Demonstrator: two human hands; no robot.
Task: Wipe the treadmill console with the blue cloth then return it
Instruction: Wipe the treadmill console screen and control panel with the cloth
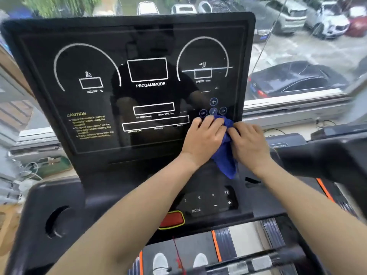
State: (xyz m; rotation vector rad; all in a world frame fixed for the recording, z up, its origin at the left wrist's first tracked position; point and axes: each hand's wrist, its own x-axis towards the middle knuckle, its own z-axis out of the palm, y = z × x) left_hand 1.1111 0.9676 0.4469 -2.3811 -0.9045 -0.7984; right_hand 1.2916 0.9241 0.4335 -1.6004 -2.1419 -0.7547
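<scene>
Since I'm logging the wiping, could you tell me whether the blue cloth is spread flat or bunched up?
Bunched up: both hands grip the blue cloth in a wad, with a loose tail hanging below.

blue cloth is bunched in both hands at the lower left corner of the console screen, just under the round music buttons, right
Not quite. The head view shows the blue cloth bunched between the left hand and the right hand at the lower right corner of the console screen, not the lower left. The rest holds: it sits just under the round music buttons.
</scene>
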